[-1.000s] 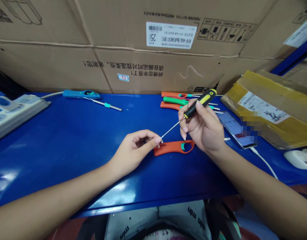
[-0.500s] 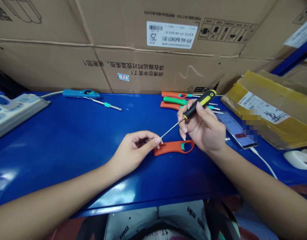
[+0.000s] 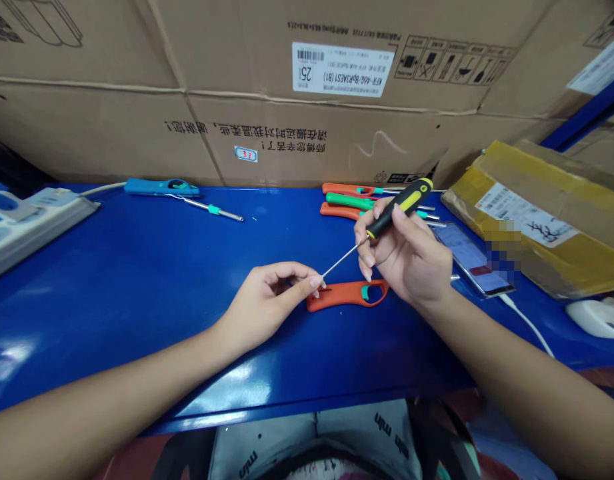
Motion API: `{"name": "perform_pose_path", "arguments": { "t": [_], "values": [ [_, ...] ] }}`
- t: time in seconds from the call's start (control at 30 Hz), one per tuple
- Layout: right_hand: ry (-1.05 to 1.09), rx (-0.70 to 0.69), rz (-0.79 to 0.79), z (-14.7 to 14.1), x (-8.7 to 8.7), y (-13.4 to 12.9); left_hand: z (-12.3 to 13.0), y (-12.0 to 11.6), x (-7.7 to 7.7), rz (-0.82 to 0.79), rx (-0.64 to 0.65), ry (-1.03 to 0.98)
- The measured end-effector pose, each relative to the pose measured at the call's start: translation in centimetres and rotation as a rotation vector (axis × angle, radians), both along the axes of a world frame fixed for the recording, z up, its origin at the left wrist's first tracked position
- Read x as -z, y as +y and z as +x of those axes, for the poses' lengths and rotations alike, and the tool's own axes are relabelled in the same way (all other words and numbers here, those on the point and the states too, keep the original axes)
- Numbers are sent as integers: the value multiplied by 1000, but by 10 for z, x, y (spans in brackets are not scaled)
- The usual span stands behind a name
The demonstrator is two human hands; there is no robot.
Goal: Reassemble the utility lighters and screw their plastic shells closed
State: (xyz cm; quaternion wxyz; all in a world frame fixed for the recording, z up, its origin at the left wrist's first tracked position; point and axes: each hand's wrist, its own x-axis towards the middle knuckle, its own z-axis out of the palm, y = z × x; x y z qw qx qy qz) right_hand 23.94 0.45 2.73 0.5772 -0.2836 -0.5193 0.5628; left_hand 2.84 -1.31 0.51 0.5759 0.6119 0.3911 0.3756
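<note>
My right hand (image 3: 409,257) is closed around the black and yellow handle of a screwdriver (image 3: 399,208), whose thin shaft slants down to the left. My left hand (image 3: 277,300) pinches at the shaft's tip with thumb and forefinger; anything small between those fingertips is hidden. Just under both hands an orange lighter body (image 3: 344,295) with a teal trigger lies flat on the blue table (image 3: 151,287). A metal rod end shows beside my right wrist.
Orange and green lighters (image 3: 349,199) lie behind my right hand. A blue lighter (image 3: 161,187) and a white power strip (image 3: 41,220) are at the left. A phone (image 3: 471,257), yellow-taped package (image 3: 541,220) and white object (image 3: 599,317) sit right. A large carton (image 3: 257,60) stands behind.
</note>
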Motion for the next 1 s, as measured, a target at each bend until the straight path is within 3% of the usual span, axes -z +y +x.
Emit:
{"name": "perform_pose_path", "arguments": {
  "t": [0.33, 0.5, 0.67, 1.0],
  "values": [
    [5, 85, -16, 2, -6, 1, -2, 0, 0, 3, -62, 115],
    [-25, 132, -3, 8, -15, 3, -4, 1, 3, 300, -51, 295],
    [-67, 138, 76, 9, -16, -2, -9, 2, 7, 556, 124, 502],
    [-225, 178, 191, -25, -44, -15, -10, 6, 13, 599, 176, 524]
  ]
}}
